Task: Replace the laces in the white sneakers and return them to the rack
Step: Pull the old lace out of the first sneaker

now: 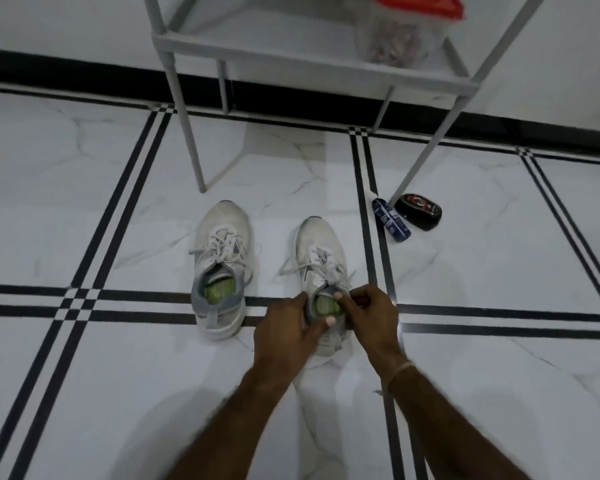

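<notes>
Marble floor (118,209): left hand (284,329) and right hand (373,317) grip sneaker (321,244) collar, fingers (343,300) curled.

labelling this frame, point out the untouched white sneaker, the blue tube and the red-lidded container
untouched white sneaker (222,242): head view, laced top
blue tube (390,220): head view, mid body
red-lidded container (399,43): head view, clear wall

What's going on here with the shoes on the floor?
A person is working on a pair of sneakers on the tiled floor in front of a rack. The left hand grips the heel collar of one white sneaker, and the right hand pinches at the top of its opening. Both it and the second sneaker are still laced. A blue tube and a black oval object lie by a rack leg.
</notes>
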### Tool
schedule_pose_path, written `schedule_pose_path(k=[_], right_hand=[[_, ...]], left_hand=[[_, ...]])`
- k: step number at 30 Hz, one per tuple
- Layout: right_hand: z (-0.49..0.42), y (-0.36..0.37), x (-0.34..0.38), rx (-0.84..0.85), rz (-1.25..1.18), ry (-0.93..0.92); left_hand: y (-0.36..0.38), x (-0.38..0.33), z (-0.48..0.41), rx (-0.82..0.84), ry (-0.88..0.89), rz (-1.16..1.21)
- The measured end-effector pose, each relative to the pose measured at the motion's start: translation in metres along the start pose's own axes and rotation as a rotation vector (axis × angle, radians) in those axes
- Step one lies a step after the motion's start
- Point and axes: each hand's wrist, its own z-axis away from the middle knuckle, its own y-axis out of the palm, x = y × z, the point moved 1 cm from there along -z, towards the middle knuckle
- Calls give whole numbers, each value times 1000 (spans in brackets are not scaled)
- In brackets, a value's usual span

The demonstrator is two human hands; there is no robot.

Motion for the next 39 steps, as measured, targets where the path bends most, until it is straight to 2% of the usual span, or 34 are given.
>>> schedule_pose_path(k=[3, 5, 7, 9, 11, 13, 15, 21, 24, 28, 31, 35, 39], right_hand=[[-1, -13, 19, -141, 93, -190], [12, -11, 41, -189, 120, -405], [23, 10, 52, -57, 120, -526], [23, 44, 60, 193, 38, -433], [14, 73, 74, 351, -89, -251], [10, 98, 82, 458, -213, -152], [13, 114, 76, 494, -272, -158], [29, 125, 65, 393, -269, -324], [39, 110, 65, 403, -167, -335], [27, 107, 78, 372, -46, -451], [22, 105, 67, 473, -182, -309], [29, 90, 58, 601, -308, -103], [16, 81, 80, 644, -327, -119]], left_hand=[[-31, -6, -13, -386, 87, -168], [-53, 1, -18, -555, -59, -149], [-61, 22, -23, -497, -258, -29], [-64, 44, -34, -324, -398, 168], [-73, 58, -44, -225, -389, 272], [-84, 67, -45, -266, -323, 273], [-87, 75, -36, -335, -267, 269], [-75, 97, -3, -436, -275, 355], [-72, 87, 15, -506, -265, 421], [-84, 92, 2, -510, -196, 443], [-69, 102, -5, -423, -162, 490], [-56, 93, 4, -413, -203, 515], [-86, 97, -21, -392, -199, 512]])
